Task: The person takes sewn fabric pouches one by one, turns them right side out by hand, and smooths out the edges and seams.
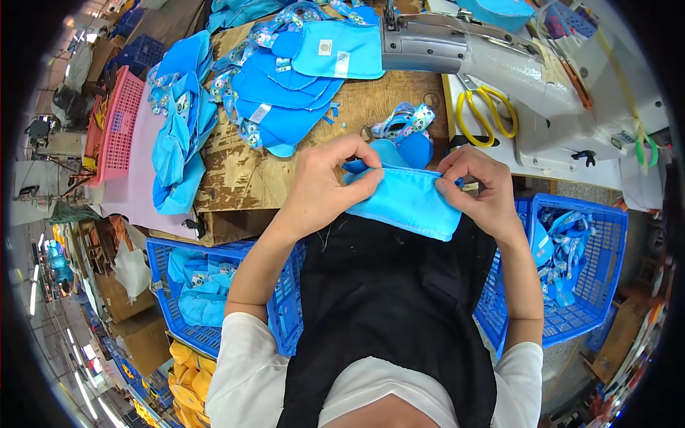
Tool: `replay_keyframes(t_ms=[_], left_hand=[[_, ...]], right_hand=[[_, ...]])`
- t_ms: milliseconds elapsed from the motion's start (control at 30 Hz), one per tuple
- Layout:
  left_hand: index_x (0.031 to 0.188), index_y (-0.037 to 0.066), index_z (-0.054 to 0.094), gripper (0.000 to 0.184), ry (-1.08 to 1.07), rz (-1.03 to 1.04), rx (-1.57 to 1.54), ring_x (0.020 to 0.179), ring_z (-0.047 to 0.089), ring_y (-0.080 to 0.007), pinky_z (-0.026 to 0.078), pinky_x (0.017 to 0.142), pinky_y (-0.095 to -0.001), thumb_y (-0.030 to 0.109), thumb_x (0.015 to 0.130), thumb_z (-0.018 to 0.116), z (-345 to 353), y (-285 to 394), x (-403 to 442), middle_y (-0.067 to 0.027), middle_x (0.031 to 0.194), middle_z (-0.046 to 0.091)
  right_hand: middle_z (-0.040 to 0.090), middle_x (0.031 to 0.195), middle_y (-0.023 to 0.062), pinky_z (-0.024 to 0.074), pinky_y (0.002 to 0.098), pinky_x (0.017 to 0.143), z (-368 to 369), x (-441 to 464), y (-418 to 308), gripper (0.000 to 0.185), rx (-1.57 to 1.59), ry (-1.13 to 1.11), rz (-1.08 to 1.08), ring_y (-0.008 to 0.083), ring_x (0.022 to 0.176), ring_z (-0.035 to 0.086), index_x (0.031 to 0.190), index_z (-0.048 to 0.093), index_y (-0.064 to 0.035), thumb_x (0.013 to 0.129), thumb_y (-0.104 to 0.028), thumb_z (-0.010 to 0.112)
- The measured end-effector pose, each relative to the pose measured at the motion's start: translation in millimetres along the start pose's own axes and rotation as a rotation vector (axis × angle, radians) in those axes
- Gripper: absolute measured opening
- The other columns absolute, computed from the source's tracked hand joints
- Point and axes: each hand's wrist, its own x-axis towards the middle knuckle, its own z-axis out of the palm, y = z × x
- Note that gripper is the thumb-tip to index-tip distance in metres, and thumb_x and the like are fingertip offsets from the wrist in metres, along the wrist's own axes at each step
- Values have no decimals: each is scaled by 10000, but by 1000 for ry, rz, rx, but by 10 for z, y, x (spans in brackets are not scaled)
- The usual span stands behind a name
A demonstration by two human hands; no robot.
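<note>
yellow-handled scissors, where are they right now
In the head view, the yellow-handled scissors are at upper right, just below the grey sewing machine arm and above the person's right hand.

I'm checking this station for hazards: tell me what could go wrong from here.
The light-blue cloth could slip or fold crooked: the left hand and right hand pinch it only near its upper edge. The yellow-handled scissors lie just beyond the right hand; a forward reach might knock them.

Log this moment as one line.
left hand: pinching blue cloth | right hand: pinching same cloth | cloth: between both hands | sewing machine: untouched by hands
</note>
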Motion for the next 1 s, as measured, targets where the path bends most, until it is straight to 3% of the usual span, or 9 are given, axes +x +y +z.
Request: replay_keyframes(t_ms=[200, 367, 500, 667, 867, 1000], left_hand=[[871, 19, 660, 109, 14, 26, -36, 838, 603, -156, 464, 828, -264, 14, 787, 729, -16, -12, -5, -58, 914, 692], [890, 31, 632, 138, 7, 47, -46, 845, 597, -154, 464, 834, -269, 4, 790, 723, -57, 44, 38, -61, 906, 677], [918, 34, 619, 148, 59, 72, -320, 798, 561, -130, 457, 781, -253, 31, 794, 699, -50, 10, 83, -17, 846, 634], [918, 49, 593, 162, -9, 128, -265, 829, 564, -139, 453, 815, -260, 13, 794, 690, -260, 91, 174, -28, 863, 628], [934, 72, 562, 223, -221, 77, -279, 802, 551, -132, 448, 798, -238, -16, 799, 717, -839, 203, 910, -42, 907, 624], [971, 57, 642, 219, -305, 28, -338, 807, 556, -146, 450, 779, -259, 33, 769, 724, -1009, 333, 1520, -39, 888, 638]], right_hand=[[672, 879, 95, 483, 294, 754, 48, 3, 13, 95, 11, 11, -40, 195, 786, 596, 759, 652, -10, 767, 21, 741], [654, 837, 57, 452, 273, 681, 68, 40, -23, 152, -75, 16, -158, 153, 747, 562, 797, 630, -59, 739, 20, 746], [619, 838, 37, 465, 249, 687, 73, 61, -226, 231, -47, -40, 75, 139, 717, 552, 918, 556, -55, 781, 40, 716], [589, 811, 6, 440, 227, 651, 86, 181, -367, 265, -39, -151, 183, 103, 699, 525, 972, 527, -70, 804, 48, 694], [561, 767, -8, 415, 213, 623, 384, 522, -471, 229, 276, 108, 119, 81, 669, 488, 922, 511, -73, 823, 52, 676], [541, 738, -18, 393, 197, 602, 523, 853, -510, 236, 451, 392, -27, 65, 639, 452, 871, 483, -85, 834, 57, 668]])
